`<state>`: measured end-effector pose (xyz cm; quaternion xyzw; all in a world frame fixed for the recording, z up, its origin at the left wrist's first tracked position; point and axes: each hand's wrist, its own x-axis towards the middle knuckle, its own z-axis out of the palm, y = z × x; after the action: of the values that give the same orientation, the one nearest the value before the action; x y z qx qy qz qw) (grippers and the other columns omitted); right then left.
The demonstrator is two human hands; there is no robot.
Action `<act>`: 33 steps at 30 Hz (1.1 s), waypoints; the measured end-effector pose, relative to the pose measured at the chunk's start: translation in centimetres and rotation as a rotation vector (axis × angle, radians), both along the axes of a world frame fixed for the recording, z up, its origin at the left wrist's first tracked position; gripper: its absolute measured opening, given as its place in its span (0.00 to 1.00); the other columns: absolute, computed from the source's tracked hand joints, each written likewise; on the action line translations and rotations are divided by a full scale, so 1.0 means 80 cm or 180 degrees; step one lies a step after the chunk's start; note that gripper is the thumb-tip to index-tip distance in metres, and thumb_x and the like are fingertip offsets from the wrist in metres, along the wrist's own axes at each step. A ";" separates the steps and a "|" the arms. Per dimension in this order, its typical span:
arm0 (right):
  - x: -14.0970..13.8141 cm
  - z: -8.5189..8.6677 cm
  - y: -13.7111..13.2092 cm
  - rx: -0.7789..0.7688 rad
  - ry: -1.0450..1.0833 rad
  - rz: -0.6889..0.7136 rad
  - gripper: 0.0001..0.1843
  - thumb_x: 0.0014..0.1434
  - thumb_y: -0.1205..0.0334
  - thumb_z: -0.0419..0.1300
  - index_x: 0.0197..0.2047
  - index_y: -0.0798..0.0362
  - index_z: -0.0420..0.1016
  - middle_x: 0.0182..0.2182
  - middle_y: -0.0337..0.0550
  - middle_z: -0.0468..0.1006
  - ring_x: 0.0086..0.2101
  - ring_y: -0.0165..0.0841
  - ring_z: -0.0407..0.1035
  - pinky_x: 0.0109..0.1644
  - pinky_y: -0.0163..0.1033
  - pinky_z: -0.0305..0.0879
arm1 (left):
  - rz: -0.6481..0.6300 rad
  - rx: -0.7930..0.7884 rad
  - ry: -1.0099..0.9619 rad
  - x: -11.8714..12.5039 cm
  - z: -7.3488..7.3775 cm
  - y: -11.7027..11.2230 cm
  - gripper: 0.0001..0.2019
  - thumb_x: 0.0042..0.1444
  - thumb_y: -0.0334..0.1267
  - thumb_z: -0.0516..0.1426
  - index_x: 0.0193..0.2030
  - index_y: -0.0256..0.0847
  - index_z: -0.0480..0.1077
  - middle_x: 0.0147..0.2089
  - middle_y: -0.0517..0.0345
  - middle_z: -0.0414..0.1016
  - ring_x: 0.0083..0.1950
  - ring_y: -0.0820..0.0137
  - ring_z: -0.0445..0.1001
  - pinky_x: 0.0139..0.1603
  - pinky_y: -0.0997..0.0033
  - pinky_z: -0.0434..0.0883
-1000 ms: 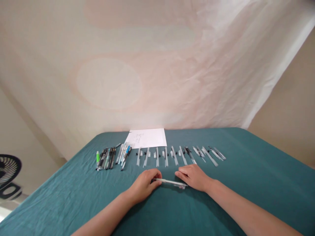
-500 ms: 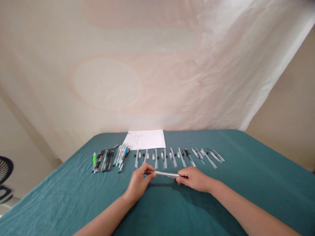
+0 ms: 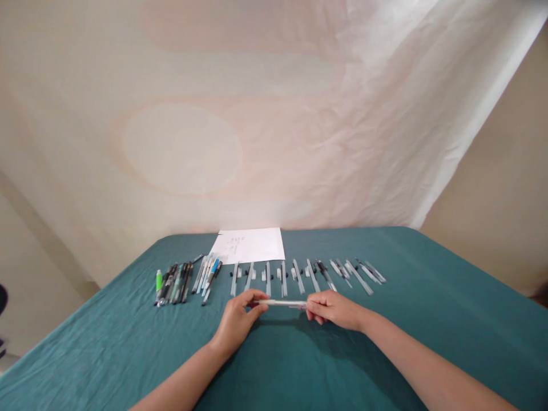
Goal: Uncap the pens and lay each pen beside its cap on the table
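A slim clear pen (image 3: 284,303) lies nearly level between my two hands, a little above the cloth. My left hand (image 3: 240,317) pinches its left end between thumb and fingers. At the other end my right hand (image 3: 333,309) is closed round the pen, and the fingers hide that tip. Just beyond my hands is a row of clear pen parts (image 3: 283,279), with small caps and black pieces beside several of them. A black pen (image 3: 327,277) lies toward the right of this row.
A green cloth (image 3: 274,371) covers the table. Bunched pens and markers lie at the left, among them a green one (image 3: 158,281) and a blue-and-white one (image 3: 213,271). Behind them is a white sheet (image 3: 252,245) with handwriting. A pale hanging sheet (image 3: 274,142) closes the back.
The camera view has turned slightly, so the table things appear shifted left. My hands keep hold of the pen, which looks a little more level; my right fingers have shifted slightly.
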<state>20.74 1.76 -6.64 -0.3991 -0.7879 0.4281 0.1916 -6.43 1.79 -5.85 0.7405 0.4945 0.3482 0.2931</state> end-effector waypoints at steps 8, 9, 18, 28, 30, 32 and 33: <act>0.005 0.001 0.004 -0.0204 0.0065 0.0088 0.23 0.62 0.48 0.46 0.33 0.56 0.73 0.21 0.36 0.69 0.23 0.26 0.60 0.31 0.29 0.55 | 0.0068 -0.0075 -0.0026 0.001 0.000 0.001 0.09 0.51 0.40 0.55 0.38 0.42 0.72 0.30 0.63 0.75 0.33 0.70 0.72 0.37 0.75 0.66; 0.005 0.002 0.005 -0.0243 0.0091 0.0107 0.22 0.62 0.48 0.46 0.33 0.56 0.73 0.21 0.36 0.69 0.23 0.26 0.60 0.30 0.29 0.55 | 0.0067 -0.0090 -0.0050 0.001 0.000 0.000 0.09 0.52 0.40 0.55 0.38 0.42 0.72 0.29 0.63 0.74 0.32 0.70 0.72 0.36 0.75 0.66; 0.002 0.005 0.001 -0.0112 -0.0010 0.0007 0.22 0.62 0.48 0.46 0.35 0.56 0.72 0.22 0.37 0.70 0.23 0.26 0.60 0.31 0.30 0.56 | 0.0004 -0.0264 -0.0373 0.001 -0.002 0.001 0.10 0.53 0.42 0.55 0.39 0.39 0.70 0.27 0.61 0.75 0.31 0.70 0.73 0.36 0.73 0.67; -0.005 0.021 -0.003 -0.0359 0.0165 -0.0012 0.23 0.62 0.45 0.44 0.37 0.55 0.70 0.22 0.36 0.68 0.23 0.26 0.61 0.30 0.30 0.57 | -0.0102 -0.0350 -0.0557 0.004 -0.002 -0.001 0.12 0.55 0.44 0.54 0.38 0.37 0.69 0.28 0.58 0.75 0.32 0.70 0.74 0.37 0.72 0.69; -0.014 0.025 -0.008 -0.0374 0.0229 -0.0079 0.24 0.61 0.43 0.44 0.37 0.55 0.69 0.22 0.35 0.67 0.23 0.25 0.58 0.28 0.29 0.54 | -0.0092 -0.0239 -0.0382 0.004 0.003 -0.005 0.12 0.55 0.44 0.54 0.39 0.38 0.69 0.28 0.59 0.75 0.32 0.70 0.73 0.38 0.72 0.69; -0.024 0.026 -0.015 -0.0596 0.0293 -0.0135 0.25 0.60 0.42 0.45 0.36 0.55 0.70 0.22 0.34 0.63 0.22 0.24 0.56 0.26 0.28 0.51 | -0.0079 0.0021 -0.0121 0.003 0.007 -0.008 0.11 0.56 0.43 0.54 0.39 0.40 0.70 0.30 0.58 0.75 0.34 0.70 0.73 0.39 0.72 0.69; -0.027 0.024 -0.019 -0.0863 0.0342 -0.0167 0.25 0.60 0.42 0.46 0.36 0.55 0.70 0.21 0.33 0.61 0.21 0.23 0.53 0.24 0.28 0.49 | -0.0113 0.0213 0.0005 0.002 0.009 -0.009 0.10 0.56 0.42 0.53 0.40 0.41 0.70 0.32 0.58 0.75 0.35 0.70 0.73 0.40 0.72 0.68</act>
<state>18.58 0.23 -4.68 -0.4182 -0.7007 0.5462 0.1890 -6.28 1.05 -5.16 0.7588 0.4696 0.3587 0.2739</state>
